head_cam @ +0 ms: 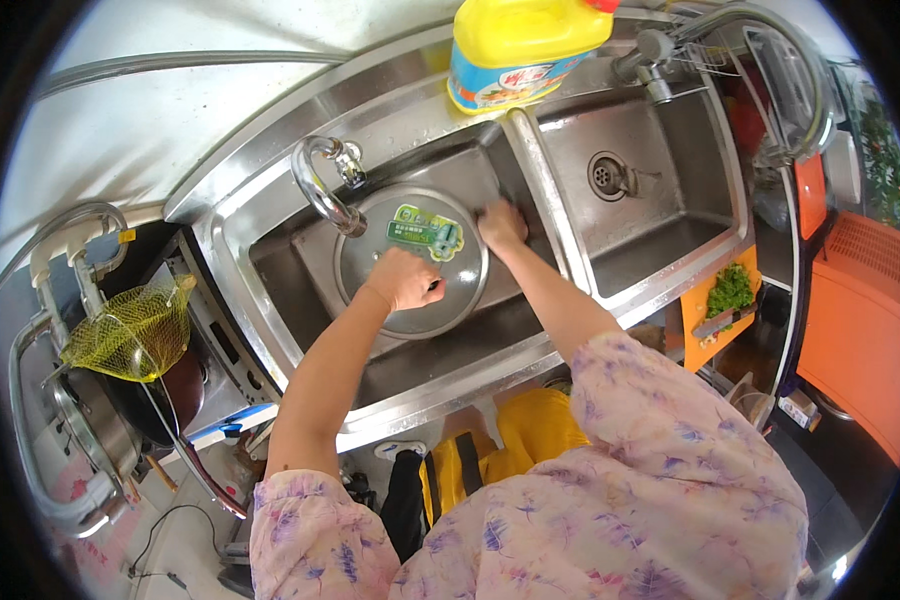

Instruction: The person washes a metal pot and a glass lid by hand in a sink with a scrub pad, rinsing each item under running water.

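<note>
A round glass pan lid (461,281) with a metal rim and a green printed sticker (425,232) is in the left basin (450,169) of a steel double sink. My left hand (405,281) is closed in a fist at the lid's middle, around what looks like its dark knob, which is mostly hidden. Blurred, my right hand (504,225) is at the lid's right rim. Its fingers and anything in them cannot be made out. A curved chrome faucet (319,184) reaches over the lid's upper left edge.
A yellow detergent jug (529,52) stands behind the sink divider (547,202). The right basin (622,232) has a drain and a second faucet (652,56). An orange board (701,322) at right bears chopped greens (729,291) and a knife (724,321). A yellow mesh strainer (131,334) hangs at left.
</note>
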Demonstrator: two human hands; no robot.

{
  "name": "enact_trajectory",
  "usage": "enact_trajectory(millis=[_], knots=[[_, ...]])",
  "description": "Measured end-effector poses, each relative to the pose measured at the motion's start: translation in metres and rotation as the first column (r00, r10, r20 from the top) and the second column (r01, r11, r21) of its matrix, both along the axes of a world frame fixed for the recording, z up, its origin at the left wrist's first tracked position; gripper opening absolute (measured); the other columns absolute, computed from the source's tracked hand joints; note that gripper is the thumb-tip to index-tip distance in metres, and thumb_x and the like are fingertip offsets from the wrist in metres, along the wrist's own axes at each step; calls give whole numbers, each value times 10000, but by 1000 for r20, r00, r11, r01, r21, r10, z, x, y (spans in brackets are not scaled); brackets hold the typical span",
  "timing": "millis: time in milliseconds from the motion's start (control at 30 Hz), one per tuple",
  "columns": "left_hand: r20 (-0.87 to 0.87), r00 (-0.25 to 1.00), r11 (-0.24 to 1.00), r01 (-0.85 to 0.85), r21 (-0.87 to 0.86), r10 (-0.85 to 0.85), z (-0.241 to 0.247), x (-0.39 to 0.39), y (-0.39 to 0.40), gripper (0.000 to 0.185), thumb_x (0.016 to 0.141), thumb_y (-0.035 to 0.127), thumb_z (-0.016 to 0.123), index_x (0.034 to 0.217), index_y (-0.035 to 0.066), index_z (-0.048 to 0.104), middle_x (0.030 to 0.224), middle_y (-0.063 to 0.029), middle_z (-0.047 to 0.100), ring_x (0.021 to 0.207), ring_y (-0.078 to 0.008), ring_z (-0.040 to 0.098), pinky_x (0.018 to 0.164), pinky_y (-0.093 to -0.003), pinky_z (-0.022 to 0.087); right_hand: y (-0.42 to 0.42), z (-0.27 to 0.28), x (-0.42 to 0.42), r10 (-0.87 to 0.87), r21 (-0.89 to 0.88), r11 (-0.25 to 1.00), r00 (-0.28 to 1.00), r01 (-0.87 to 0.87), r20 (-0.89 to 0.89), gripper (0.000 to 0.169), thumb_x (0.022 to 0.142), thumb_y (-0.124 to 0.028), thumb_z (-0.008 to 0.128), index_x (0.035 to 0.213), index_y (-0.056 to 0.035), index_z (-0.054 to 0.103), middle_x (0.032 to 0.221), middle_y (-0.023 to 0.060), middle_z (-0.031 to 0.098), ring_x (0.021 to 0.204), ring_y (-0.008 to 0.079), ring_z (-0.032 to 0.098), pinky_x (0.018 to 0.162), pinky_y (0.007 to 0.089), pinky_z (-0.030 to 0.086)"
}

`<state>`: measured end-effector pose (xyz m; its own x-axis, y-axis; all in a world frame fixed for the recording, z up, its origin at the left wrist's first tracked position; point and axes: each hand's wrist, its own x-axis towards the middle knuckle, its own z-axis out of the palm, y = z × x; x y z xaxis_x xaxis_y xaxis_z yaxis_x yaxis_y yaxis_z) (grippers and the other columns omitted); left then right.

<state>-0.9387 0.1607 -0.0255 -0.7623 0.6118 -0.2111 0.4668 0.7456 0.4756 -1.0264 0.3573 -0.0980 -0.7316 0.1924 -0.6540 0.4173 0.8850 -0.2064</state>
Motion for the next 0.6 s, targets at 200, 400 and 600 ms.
enact_trajectory(millis=[200, 400, 600], knots=[[-35, 999, 1000, 29, -9, -30, -5, -3, 1, 368, 792, 400, 599, 550, 122, 600, 511, -86, 575, 489, -304, 583, 463, -420, 458, -109, -4, -50, 240, -234, 910, 894, -344, -380, 231, 811, -127, 575, 910, -235, 753, 922, 100, 702, 911, 294, 667, 837, 384, 531], [34, 998, 995, 52, -84, -50, 4, -4, 2, 347, 799, 384, 577, 577, 121, 624, 573, -86, 623, 558, -291, 629, 510, -423, 482, 2, 0, 11, 90, -177, 972, 938, -156, -335, 325, 781, -105, 563, 1052, -190, 723, 957, 162, 682, 907, 374, 647, 831, 431, 518], [30, 998, 996, 55, -77, -53, 4, -7, 2, 391, 799, 417, 578, 560, 111, 623, 557, -92, 611, 543, -296, 616, 519, -422, 491, -71, 27, -19, 403, -64, 865, 767, -497, -500, 191, 789, -113, 544, 856, -110, 723, 877, 147, 696, 870, 323, 673, 712, 420, 539]])
